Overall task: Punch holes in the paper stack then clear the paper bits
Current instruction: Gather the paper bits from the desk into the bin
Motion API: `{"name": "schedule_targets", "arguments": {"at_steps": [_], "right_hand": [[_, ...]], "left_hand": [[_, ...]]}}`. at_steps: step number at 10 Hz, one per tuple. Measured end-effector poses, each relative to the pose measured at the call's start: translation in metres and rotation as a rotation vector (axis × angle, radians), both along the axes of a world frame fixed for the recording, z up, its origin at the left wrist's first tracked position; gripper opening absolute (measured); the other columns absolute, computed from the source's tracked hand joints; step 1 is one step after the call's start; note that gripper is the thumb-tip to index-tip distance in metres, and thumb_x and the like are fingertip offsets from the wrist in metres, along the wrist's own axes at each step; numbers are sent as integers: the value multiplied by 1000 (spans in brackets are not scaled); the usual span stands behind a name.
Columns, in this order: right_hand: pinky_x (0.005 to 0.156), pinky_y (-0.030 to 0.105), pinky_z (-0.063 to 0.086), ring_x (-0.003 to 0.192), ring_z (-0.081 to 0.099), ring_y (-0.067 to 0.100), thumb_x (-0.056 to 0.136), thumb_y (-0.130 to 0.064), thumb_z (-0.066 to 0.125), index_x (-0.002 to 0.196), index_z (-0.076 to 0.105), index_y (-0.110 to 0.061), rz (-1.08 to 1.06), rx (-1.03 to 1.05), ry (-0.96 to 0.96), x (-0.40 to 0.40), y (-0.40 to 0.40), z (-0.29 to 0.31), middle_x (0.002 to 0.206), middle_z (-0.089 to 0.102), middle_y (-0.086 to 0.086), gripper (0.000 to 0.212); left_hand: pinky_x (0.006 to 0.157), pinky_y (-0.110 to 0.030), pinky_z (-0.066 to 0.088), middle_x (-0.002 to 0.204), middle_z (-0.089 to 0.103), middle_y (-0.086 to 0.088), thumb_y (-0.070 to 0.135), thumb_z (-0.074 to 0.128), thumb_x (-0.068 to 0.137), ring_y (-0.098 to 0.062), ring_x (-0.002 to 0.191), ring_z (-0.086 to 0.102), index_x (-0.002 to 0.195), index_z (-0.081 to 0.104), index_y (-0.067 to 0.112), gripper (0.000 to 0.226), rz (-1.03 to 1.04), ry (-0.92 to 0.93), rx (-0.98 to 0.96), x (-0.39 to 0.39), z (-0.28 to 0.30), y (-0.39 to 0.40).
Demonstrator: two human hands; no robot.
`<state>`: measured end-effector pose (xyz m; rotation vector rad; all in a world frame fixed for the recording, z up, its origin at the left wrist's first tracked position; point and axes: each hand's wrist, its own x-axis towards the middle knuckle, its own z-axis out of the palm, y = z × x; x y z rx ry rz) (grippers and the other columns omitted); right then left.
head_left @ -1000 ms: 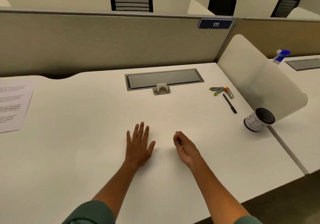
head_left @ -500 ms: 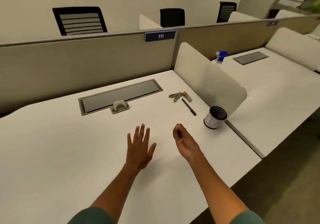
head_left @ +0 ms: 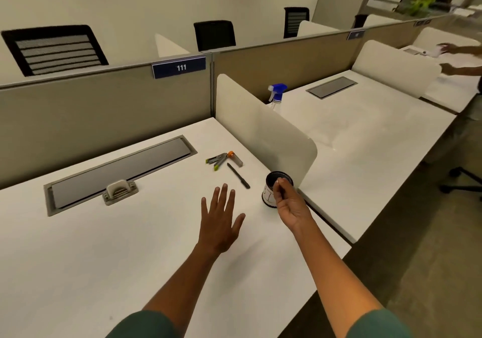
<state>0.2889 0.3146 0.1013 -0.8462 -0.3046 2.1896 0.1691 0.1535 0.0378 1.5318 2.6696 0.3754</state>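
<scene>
My left hand (head_left: 220, 220) lies flat on the white desk (head_left: 91, 259), fingers spread, holding nothing. My right hand (head_left: 289, 204) hovers over the mouth of a small black-rimmed white cup (head_left: 268, 194) by the desk's right edge. Its fingertips are pinched together on a tiny white paper bit. A beige hole punch (head_left: 119, 192) sits at the front edge of the grey cable tray (head_left: 122, 169), well left of both hands. The paper stack is out of view.
Several markers (head_left: 221, 159) and a black pen (head_left: 238, 172) lie behind the cup. A white divider (head_left: 260, 134) rises at the desk's right side, with a blue-topped spray bottle (head_left: 277, 96) beyond it. Another person's hands (head_left: 450, 58) work at a far desk.
The view has swung right, so the paper sheets at the left have left the frame. My pinched right hand has moved right to above the cup. My left hand stays flat.
</scene>
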Motion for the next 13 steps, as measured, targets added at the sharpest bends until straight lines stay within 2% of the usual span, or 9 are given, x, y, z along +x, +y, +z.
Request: {"name": "schedule_targets", "arguments": {"at_steps": [1,2,4,5,6,7,9,11,13], "right_hand": [[78,24,59,79,67,15,82,10,66,88,65,-1,-17,63,-40,4,24,-3,85,68,9,13],[71,25,61,72,69,17,79,13,68,81,66,0,-51,97,-100,4,42,-8,76,70,10,14],[69,23,60,74,68,22,79,13,69,81,67,1,-28,293,-372,-6,71,-21,80,68,13,13],[75,28,58,78,69,24,78,4,72,87,73,-2,61,527,-716,-13,81,-27,81,72,12,12],[78,21,51,80,70,19,77,-4,73,83,77,-12,207,908,-1072,-18,86,-28,84,76,7,11],[67,9,38,80,66,22,79,-3,70,80,76,-9,265,1169,-1240,-25,89,-27,82,75,7,8],[64,22,39,71,53,19,77,3,65,72,68,-7,294,1331,-1338,-33,87,-27,76,70,8,12],[73,24,41,87,61,28,82,5,62,81,70,-3,302,1390,-1363,-33,84,-30,93,67,13,12],[79,33,48,91,61,30,85,3,57,90,69,-4,247,1369,-1353,-28,75,-25,98,66,14,14]], "left_hand": [[121,-53,-4,163,-15,-3,58,19,99,-24,150,-17,156,-2,20,72,-15,1,-6,6,2,27],[121,-53,-4,164,-13,-4,59,18,99,-24,150,-17,156,0,20,72,-15,11,-16,8,3,44],[121,-53,-4,164,-10,-4,58,18,99,-24,150,-15,157,2,20,71,2,23,-41,1,-1,60],[121,-52,-5,163,-14,-3,58,17,99,-24,150,-17,156,1,20,71,13,22,-60,-5,-4,59],[121,-53,-4,163,-16,-3,58,17,99,-24,150,-17,156,-2,21,71,24,20,-75,-11,-6,57],[121,-53,-4,163,-18,-3,58,16,99,-24,150,-18,156,-5,22,71,35,7,-87,-16,-8,54],[121,-52,-5,163,-18,-2,59,15,99,-23,150,-18,156,-5,22,71,60,-3,-103,-22,-12,46],[121,-53,-4,163,-17,-3,59,15,99,-24,150,-16,156,-3,21,70,66,-1,-104,-26,-11,40],[121,-53,-3,163,-17,-3,59,14,99,-24,151,-15,156,-3,21,71,64,4,-89,-29,-7,35]]}}
